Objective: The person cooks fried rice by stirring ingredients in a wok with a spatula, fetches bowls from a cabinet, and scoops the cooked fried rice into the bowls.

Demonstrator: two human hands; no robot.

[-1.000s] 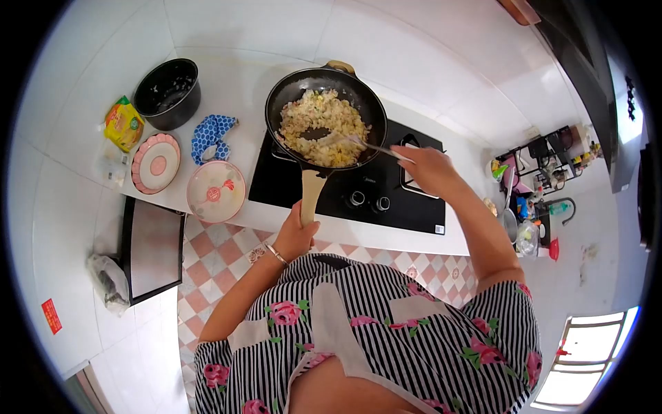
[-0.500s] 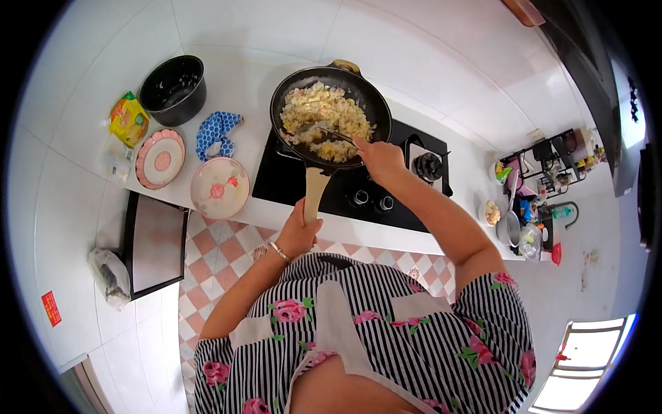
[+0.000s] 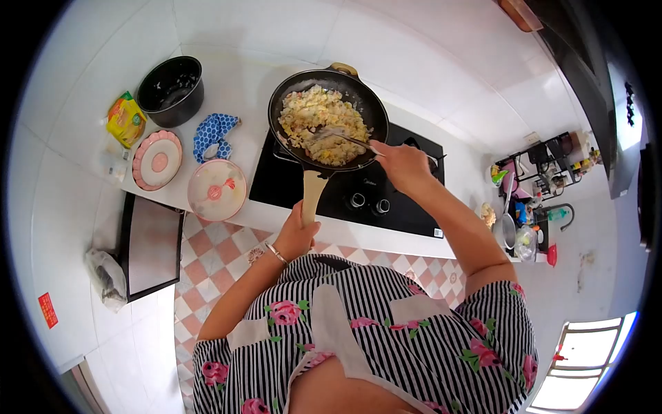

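Note:
My left hand (image 3: 296, 233) is closed around the pale handle (image 3: 314, 196) of a black wok (image 3: 376, 114), which sits over the left side of the stove. In the wok lies a heap of fried rice (image 3: 324, 114) with yellow bits like egg. My right hand (image 3: 407, 165) grips a thin metal spatula (image 3: 360, 143) near the wok's right rim. The spatula's head is down in the rice, partly covered and blurred.
Left on the white counter are a black pot (image 3: 186, 103), a yellow packet (image 3: 126, 121), a blue patterned cloth (image 3: 210, 131), a scalloped pink-rimmed plate (image 3: 157, 160) and a second plate (image 3: 207, 196). Far right stand a saucepan (image 3: 507, 231) and a dish rack (image 3: 545, 162).
My right hand has moved right and slightly down with the spatula, away from the wok's rim. The rice has been pushed about. My left hand keeps its hold on the handle.

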